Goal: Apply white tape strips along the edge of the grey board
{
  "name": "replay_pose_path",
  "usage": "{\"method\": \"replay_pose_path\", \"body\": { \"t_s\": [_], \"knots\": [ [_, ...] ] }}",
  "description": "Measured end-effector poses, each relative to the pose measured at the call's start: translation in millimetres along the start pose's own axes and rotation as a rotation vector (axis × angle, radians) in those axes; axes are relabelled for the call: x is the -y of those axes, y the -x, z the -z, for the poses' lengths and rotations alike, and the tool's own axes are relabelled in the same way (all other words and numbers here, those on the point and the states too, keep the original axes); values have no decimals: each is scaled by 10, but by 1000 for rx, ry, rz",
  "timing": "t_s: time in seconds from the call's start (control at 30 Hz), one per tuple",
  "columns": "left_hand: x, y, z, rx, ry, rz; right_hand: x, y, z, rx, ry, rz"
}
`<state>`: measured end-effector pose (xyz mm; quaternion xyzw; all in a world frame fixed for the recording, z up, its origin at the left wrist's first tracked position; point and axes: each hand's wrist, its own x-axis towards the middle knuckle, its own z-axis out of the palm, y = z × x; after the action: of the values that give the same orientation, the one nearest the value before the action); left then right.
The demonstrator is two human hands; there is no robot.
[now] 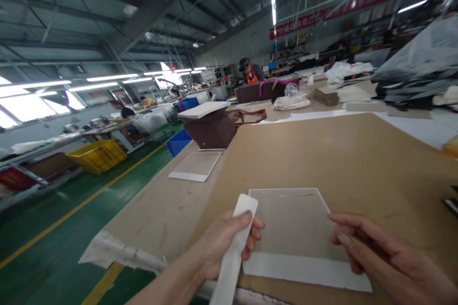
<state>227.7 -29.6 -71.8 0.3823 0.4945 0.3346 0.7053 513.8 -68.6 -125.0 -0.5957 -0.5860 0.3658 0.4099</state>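
My left hand (225, 243) is closed on a long white paper strip (234, 248), pinched between thumb and fingers at the left edge of a flat grey-brown sheet (293, 221) with a white band along its near edge. My right hand (375, 252) rests with stretched fingers on the right edge of that sheet. The sheet lies on a large brown cardboard board (339, 157) covering the worktable.
Another grey sheet (196, 166) lies further left. Behind it stands a dark brown stack topped with white sheets (209, 124). Bags and bundles (411, 76) crowd the far right. A person in an orange vest (250, 72) works at the far end. A yellow crate (98, 155) sits by the green floor.
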Motion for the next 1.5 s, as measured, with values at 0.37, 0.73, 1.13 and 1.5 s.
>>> {"method": "replay_pose_path", "body": {
  "t_s": [0.37,0.73,1.13,1.5],
  "knots": [
    [109,-250,-625,-65,168,-89,553,-252,-336,188,-319,0],
    [214,-222,-677,36,117,-59,363,-330,-333,52,-481,-96],
    [526,-171,-800,174,85,-178,412,70,-441,83,-899,-375],
    [-93,-18,-58,79,-1062,-348,532,-535,428,-180,-623,-198]
  ]
}}
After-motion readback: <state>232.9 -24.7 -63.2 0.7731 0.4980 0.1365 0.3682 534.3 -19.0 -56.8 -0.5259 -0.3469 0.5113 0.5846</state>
